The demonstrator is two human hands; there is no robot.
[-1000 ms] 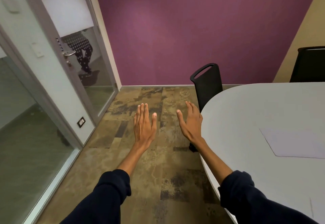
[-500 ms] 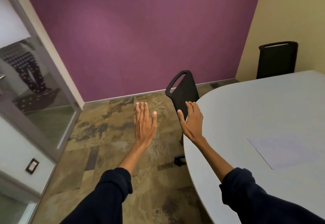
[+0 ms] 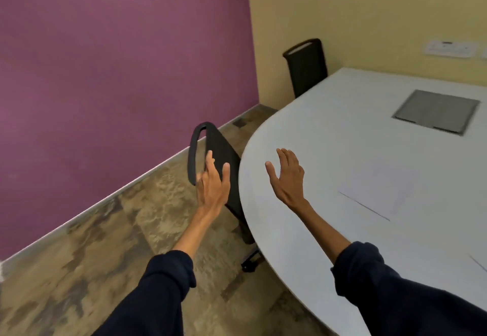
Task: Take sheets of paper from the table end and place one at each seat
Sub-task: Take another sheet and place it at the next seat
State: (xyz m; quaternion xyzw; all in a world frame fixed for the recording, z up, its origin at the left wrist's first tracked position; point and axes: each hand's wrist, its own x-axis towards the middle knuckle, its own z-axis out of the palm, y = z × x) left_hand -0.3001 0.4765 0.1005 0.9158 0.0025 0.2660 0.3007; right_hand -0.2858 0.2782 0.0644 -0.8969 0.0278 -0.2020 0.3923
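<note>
**Both hands empty at the rounded table end**

The left hand (image 3: 213, 182) is stretched out flat, fingers straight and close together with the thumb set apart. It shows in front of the back of the black mesh chair with a looped top handle (image 3: 220, 148); whether it touches the chair cannot be told. The right hand (image 3: 287, 177) is also flat, fingers straight and nearly together and the thumb spread. It hangs over the pale grey-white table with a rounded end (image 3: 329, 135), just inside the curved rim, and holds nothing.

A white sheet of paper (image 3: 379, 190) lies flat on the tabletop to the right of the right hand, apart from it, its near edge showing as a thin dark line. A second thin paper edge (image 3: 478, 263) shows at the frame's right border.

The table's curved edge sweeps from the far corner to the lower frame. The near chair is pushed against it, seat under the top. Between this edge and the purple wall (image 3: 118, 58) runs a strip of mottled brown floor (image 3: 105, 243) — open to the left of the chair.

A second black chair (image 3: 305, 66) stands at the table's far side against the cream wall (image 3: 369, 6). A grey square hatch (image 3: 434, 111) is set into the tabletop. The white socket plate (image 3: 450, 48) on the cream wall carries markings too blurred to read.
</note>
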